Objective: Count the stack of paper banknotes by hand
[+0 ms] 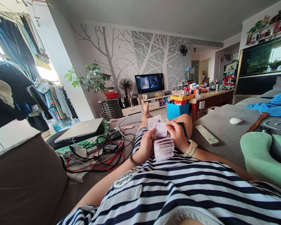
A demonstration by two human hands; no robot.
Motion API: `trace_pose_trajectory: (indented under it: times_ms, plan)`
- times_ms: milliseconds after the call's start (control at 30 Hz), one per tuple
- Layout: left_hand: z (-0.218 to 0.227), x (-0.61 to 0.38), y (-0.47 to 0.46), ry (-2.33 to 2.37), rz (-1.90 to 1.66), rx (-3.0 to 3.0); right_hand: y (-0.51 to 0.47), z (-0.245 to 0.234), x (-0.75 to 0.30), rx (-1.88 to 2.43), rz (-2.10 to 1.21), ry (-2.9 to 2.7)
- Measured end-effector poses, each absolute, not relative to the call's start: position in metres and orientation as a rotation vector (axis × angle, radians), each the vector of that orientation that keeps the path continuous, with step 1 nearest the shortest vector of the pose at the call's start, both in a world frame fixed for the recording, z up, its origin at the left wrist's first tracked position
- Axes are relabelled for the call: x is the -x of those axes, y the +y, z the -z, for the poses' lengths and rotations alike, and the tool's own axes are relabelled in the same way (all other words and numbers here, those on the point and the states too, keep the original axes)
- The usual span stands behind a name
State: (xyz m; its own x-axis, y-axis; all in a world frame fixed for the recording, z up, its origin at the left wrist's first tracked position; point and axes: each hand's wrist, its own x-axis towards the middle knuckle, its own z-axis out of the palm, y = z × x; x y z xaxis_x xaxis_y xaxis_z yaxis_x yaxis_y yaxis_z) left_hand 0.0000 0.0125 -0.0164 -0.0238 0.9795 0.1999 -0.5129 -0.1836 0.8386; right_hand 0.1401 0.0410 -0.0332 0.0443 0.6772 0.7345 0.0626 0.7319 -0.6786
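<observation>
My left hand (146, 144) is closed on a stack of pale purple banknotes (159, 130), its thumb pressing on the top one. From the other side my right hand (178, 134) pinches the upper right part of the notes. Below the hands, a fanned row of more banknotes (164, 149) rests on my striped shirt in my lap. A dark flat thing (184, 129), perhaps a phone, shows partly behind my right hand on my thigh. I wear a pale watch (191, 148) on the right wrist and a bracelet on the left.
On the sofa to the left lie a closed laptop (81, 129) and tangled cables (107, 150). To the right are a remote control (207, 135), a white mouse (236, 121), a green neck pillow (257, 153) and a blue cloth (271, 104). Ahead stands a blue box (177, 111).
</observation>
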Motion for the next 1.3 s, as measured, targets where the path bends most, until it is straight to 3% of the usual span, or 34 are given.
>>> trace_pose_trajectory:
  times_ms: [1300]
  plan:
    - [0.011,0.001,0.011,0.824,-1.621,-1.017,0.02,0.022,-0.139,0.506,-0.588,-1.46]
